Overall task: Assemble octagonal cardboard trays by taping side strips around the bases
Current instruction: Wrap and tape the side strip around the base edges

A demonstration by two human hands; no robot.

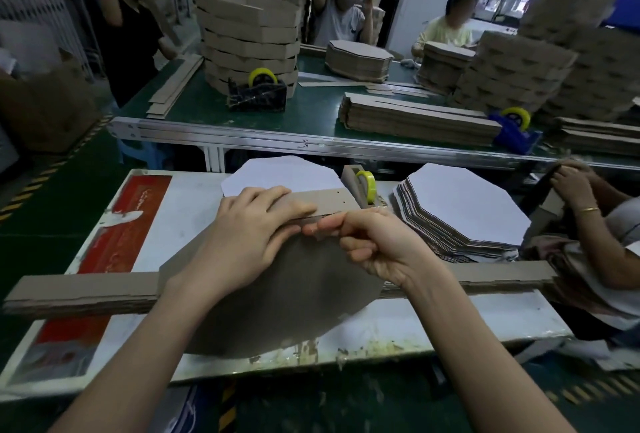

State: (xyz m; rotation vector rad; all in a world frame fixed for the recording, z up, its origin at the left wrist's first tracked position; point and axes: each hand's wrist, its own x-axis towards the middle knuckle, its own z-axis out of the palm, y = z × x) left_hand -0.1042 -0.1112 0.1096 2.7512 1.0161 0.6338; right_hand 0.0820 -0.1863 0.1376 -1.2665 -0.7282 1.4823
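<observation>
White tabletop (pixel 166 224) carries the brown octagon base (pixel 294 287), side strip (pixel 332 198) along its far edge, left hand (pixel 252 228) pressing flat-fingered, right hand (pixel 374 245) pinching the side strip there; best keep edges flush before taping.

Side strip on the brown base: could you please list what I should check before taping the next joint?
1. Side strip lies along the far edge of the base: ok.
2. Left hand presses the strip with flat fingers: ok.
3. Right hand pinches the seam: ok.
4. Tape already laid on this seam: cannot tell, the fingers cover it.
5. Tape dispenser stands just behind the strip with a roll loaded: ok.
6. Strip wrapped round the remaining edges: not ok, the base's near edges are bare.
</observation>
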